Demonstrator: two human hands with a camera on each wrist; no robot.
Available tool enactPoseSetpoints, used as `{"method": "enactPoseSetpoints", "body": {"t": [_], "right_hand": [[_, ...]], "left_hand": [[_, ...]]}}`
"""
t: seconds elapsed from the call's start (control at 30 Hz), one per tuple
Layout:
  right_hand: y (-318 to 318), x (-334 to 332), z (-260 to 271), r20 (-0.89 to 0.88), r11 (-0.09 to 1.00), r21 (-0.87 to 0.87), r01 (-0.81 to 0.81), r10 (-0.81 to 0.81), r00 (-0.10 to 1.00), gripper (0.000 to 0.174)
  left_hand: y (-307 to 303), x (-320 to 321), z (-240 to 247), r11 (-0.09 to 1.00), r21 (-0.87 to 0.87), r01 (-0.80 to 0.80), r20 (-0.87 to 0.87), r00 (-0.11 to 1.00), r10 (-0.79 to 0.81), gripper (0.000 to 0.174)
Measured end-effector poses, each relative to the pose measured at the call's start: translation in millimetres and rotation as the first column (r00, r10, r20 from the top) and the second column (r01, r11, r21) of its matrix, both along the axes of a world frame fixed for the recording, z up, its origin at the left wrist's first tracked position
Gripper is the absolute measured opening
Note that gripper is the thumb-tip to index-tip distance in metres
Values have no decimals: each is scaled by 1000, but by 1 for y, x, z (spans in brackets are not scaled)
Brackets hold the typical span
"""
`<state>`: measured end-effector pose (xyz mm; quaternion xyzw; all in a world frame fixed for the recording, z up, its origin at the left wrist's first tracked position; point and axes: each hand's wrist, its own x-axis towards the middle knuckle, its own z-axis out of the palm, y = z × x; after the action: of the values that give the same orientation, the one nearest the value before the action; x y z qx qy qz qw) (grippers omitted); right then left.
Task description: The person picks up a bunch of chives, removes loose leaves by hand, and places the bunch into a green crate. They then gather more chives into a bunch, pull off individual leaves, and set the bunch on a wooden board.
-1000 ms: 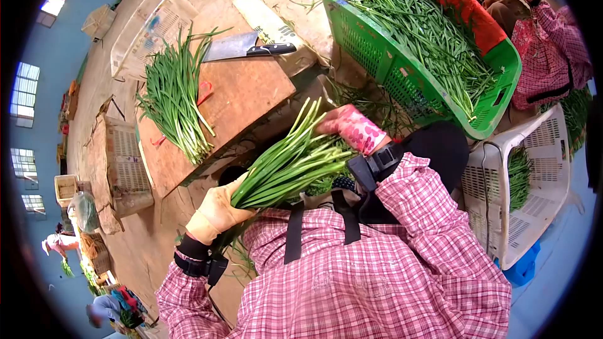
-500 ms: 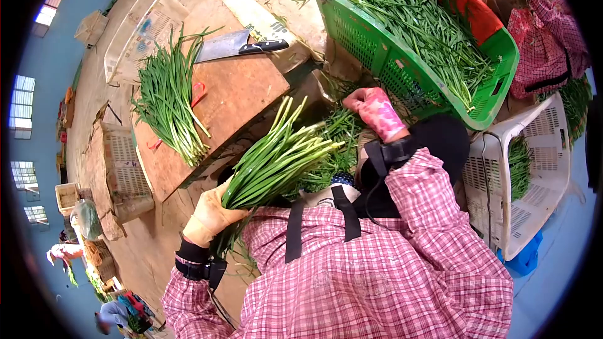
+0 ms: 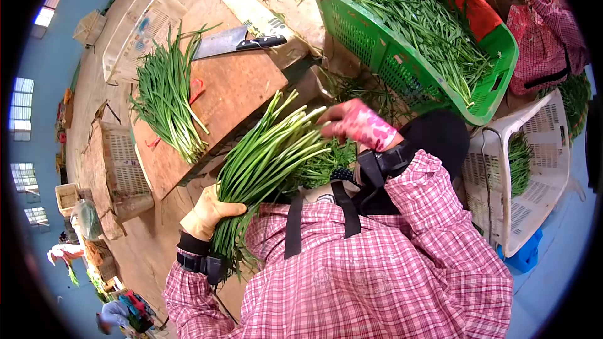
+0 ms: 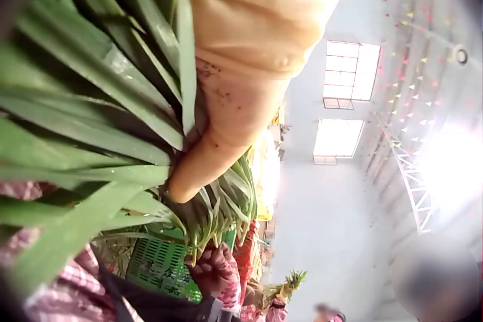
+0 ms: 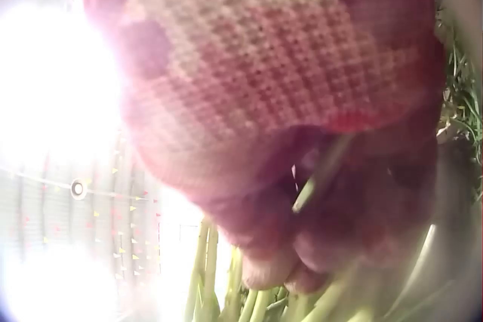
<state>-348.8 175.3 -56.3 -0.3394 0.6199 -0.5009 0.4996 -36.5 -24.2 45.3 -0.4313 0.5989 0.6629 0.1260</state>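
In the head view my left hand, in a pale yellow glove, grips a thick bunch of garlic chives low on its leaves. The pale stem ends fan up to the right. The left wrist view has the gloved thumb pressed over the flat leaves. At the stem tips is my right hand, in a pink patterned, fingerless sleeve or glove. Close up in the right wrist view, its bare fingers curl round a single chive stem, with more stems just below.
A tied chive bunch and a cleaver lie on a wooden board ahead. Loose chives fill a green crate at the right. White crates stand nearby. Loose greens rest on my lap. Another person sits at the upper right.
My right hand moved away from the stem tips to the right, then came back to them. The left hand lowered slightly, and the bunch now stands more upright.
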Motion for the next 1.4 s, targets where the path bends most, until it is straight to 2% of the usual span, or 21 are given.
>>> {"method": "enactPoseSetpoints", "body": {"t": [0.1,0.17,0.2,0.23,0.3,0.33,0.37,0.43,0.5,0.6,0.7,0.73,0.8,0.9,0.93,0.97,1.03,1.1,1.13,1.23,1.4], "right_hand": [[5,-24,-22,139,803,25,595,-593,793,13],[16,-37,-33,114,746,74,662,-665,738,21],[15,-37,-32,-287,819,66,570,-531,797,30],[14,-26,-44,-568,867,-116,485,-459,684,38],[6,-12,-33,-475,974,-75,212,-222,852,41],[2,-6,-25,-230,991,-65,119,-131,964,42],[-3,0,-18,29,996,-81,26,-24,999,43],[-10,11,-15,90,995,-63,-72,78,993,38],[-20,21,-29,-27,988,-155,-1,-4,1000,35],[-20,24,-36,115,950,-312,-1,38,993,31],[-25,31,-54,200,971,-217,95,-51,978,30],[-28,35,-61,479,948,-177,265,-153,864,29],[-30,28,-59,611,822,-236,518,-289,737,27],[2,-13,-46,433,781,-30,624,-552,712,29],[7,-16,-46,-181,758,-70,649,-649,739,28],[10,-19,-42,-724,750,-126,649,-517,457,27],[9,-5,-10,-757,779,-311,544,-550,354,26],[-1,21,19,-122,869,-79,489,-495,860,23],[-5,31,19,74,907,-43,419,-415,907,23],[-19,38,26,305,973,39,227,-228,925,23],[-28,54,-4,498,900,82,428,-409,764,17]], "left_hand": [[0,9,-3,995,73,-63,-4,998,63,49],[-1,15,-6,993,95,-77,-26,997,79,50],[-1,15,-5,990,112,-85,-29,996,89,50],[0,14,-5,987,128,-92,-36,995,98,50],[2,10,-7,994,97,-52,-53,997,57,49],[3,9,-8,996,81,-30,-57,998,35,48],[3,7,-9,998,70,-10,-49,999,13,47],[4,2,-11,998,50,29,-36,999,-28,45],[6,-1,-10,999,39,30,-41,999,-29,43],[6,-1,-11,999,43,30,-27,999,-29,45],[4,-3,-12,997,72,26,-30,999,-24,46],[2,-4,-10,995,74,63,-22,998,-61,48],[3,-4,-9,994,108,31,-33,999,-28,56],[4,-1,-5,992,123,-8,-29,1000,11,62],[5,0,-5,992,126,-19,-26,999,22,62],[5,-1,-5,991,130,-31,-28,999,35,63],[5,-5,-7,994,110,-22,-37,999,26,61],[11,-12,-4,992,119,-35,-24,999,38,59],[12,-11,-10,991,120,-68,-19,997,71,55],[17,-17,-9,997,57,-43,-15,999,44,55],[21,-16,-9,996,84,-14,-55,998,19,54]]}}
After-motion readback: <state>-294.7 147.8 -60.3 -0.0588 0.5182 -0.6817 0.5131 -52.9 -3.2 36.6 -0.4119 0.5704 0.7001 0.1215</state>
